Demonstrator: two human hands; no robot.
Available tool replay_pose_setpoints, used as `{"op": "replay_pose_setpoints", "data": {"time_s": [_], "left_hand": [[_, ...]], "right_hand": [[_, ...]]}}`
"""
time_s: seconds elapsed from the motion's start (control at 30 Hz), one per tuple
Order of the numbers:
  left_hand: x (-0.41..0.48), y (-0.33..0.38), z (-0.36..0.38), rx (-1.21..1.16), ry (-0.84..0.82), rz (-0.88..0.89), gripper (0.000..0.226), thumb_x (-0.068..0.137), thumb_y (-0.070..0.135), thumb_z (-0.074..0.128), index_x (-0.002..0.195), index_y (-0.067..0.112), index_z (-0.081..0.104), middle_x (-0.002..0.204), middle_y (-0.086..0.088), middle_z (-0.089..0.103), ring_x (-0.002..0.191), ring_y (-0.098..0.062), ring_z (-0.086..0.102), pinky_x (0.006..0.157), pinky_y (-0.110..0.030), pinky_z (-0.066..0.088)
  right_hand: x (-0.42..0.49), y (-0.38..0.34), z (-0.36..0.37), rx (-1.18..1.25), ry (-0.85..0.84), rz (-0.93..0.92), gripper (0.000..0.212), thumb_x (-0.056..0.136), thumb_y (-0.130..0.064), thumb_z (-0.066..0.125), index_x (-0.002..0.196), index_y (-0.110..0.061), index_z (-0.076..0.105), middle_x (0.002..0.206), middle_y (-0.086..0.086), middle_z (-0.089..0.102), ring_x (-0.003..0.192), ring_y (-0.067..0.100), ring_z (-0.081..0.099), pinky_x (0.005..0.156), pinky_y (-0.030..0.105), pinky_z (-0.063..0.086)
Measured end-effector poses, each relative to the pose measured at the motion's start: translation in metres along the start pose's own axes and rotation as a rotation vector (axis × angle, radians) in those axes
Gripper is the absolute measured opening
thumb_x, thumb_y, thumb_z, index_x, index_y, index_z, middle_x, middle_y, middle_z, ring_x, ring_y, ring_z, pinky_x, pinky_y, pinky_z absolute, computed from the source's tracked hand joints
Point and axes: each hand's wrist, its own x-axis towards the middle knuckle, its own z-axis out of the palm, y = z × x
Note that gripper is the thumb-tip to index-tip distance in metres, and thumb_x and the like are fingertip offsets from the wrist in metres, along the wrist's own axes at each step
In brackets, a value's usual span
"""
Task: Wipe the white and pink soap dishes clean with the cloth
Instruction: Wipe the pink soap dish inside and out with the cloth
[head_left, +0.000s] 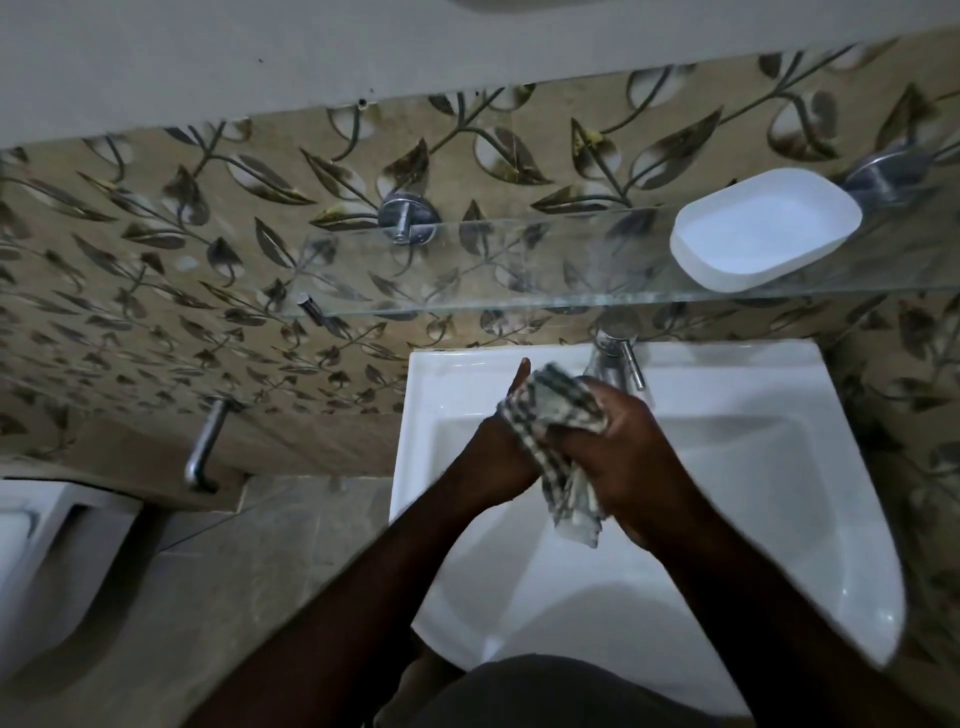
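Both hands are curled round the bunched checked cloth (558, 415) over the sink (727, 519): the left hand (496, 460) with its thumb raised, the right hand (631, 457) closed over the top. The cloth is soft and limp. The white dish (763, 234) sits up on the glass shelf (467, 306); it looks light, smooth and probably slippery, so it is best gripped across its rim. No pink dish shows.

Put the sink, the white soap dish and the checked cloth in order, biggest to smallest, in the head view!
1. sink
2. white soap dish
3. checked cloth, bunched between the left hand and right hand, so it and the dish look close.
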Motion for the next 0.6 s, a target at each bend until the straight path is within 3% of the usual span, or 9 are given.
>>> {"op": "replay_pose_setpoints", "data": {"time_s": [0.03,0.07,0.1,0.17,0.23,0.37,0.43,0.6], "left_hand": [[-0.002,0.005,0.0,-0.135,-0.019,-0.03,0.061,0.083,0.026,0.059,0.127,-0.011,0.04,0.071,0.013,0.066,0.06,-0.01,0.06,0.056,-0.045,0.05],[-0.005,0.008,0.0,-0.353,-0.075,-0.045,0.063,0.085,0.037,0.059,0.137,0.005,0.044,0.091,0.008,0.072,0.077,-0.012,0.067,0.068,-0.039,0.055],[-0.008,0.009,-0.003,-0.549,-0.104,-0.081,0.053,0.088,0.046,0.055,0.133,0.018,0.053,0.102,0.003,0.072,0.088,-0.015,0.068,0.076,-0.034,0.055],[-0.015,0.007,-0.007,-0.883,-0.12,-0.207,0.05,0.095,0.055,0.039,0.111,0.022,0.072,0.098,-0.004,0.073,0.087,-0.019,0.07,0.076,-0.035,0.056],[-0.019,0.0,-0.005,-1.092,-0.163,-0.238,0.066,0.092,0.064,0.035,0.113,0.015,0.072,0.11,-0.012,0.069,0.098,-0.025,0.066,0.085,-0.041,0.054],[-0.022,-0.003,0.0,-1.201,-0.181,-0.224,0.071,0.085,0.06,0.052,0.135,0.009,0.056,0.131,-0.017,0.054,0.123,-0.033,0.047,0.113,-0.048,0.033],[-0.021,-0.002,0.002,-1.222,-0.194,-0.258,0.071,0.088,0.057,0.05,0.141,0.01,0.048,0.146,-0.018,0.044,0.136,-0.036,0.036,0.119,-0.051,0.019],[-0.022,0.004,0.002,-1.284,-0.186,-0.25,0.065,0.083,0.055,0.052,0.13,0.011,0.06,0.126,-0.017,0.062,0.111,-0.033,0.06,0.106,-0.046,0.038]], "right_hand": [[0.001,0.002,-0.006,0.122,0.057,-0.017,0.023,0.083,0.009,0.061,0.101,-0.004,0.067,0.087,0.013,0.075,0.076,0.026,0.072,0.065,0.033,0.055],[0.0,-0.001,-0.009,0.23,0.106,0.022,0.024,0.085,0.01,0.058,0.102,-0.003,0.066,0.091,0.016,0.074,0.08,0.028,0.072,0.067,0.035,0.056],[0.002,0.0,-0.016,0.278,0.145,0.04,0.024,0.086,0.009,0.057,0.104,-0.004,0.066,0.095,0.016,0.074,0.085,0.03,0.072,0.071,0.037,0.057],[0.003,-0.001,-0.027,0.295,0.22,0.039,0.023,0.087,0.006,0.058,0.104,-0.007,0.066,0.098,0.017,0.074,0.089,0.034,0.071,0.077,0.044,0.058],[0.003,0.002,-0.032,0.229,0.215,0.034,0.023,0.085,0.004,0.062,0.105,-0.007,0.066,0.099,0.017,0.073,0.09,0.035,0.07,0.08,0.046,0.058],[-0.001,0.0,-0.025,0.152,0.132,0.022,0.03,0.078,0.009,0.069,0.104,-0.004,0.064,0.091,0.009,0.075,0.082,0.023,0.072,0.07,0.033,0.057],[0.0,-0.001,-0.021,0.073,0.117,0.025,0.03,0.076,0.007,0.072,0.103,-0.006,0.065,0.092,0.01,0.075,0.085,0.027,0.072,0.076,0.04,0.059],[0.008,-0.009,-0.013,-0.101,0.075,0.024,0.021,0.075,0.0,0.074,0.093,-0.01,0.068,0.087,0.012,0.075,0.082,0.031,0.072,0.078,0.049,0.059]]}}
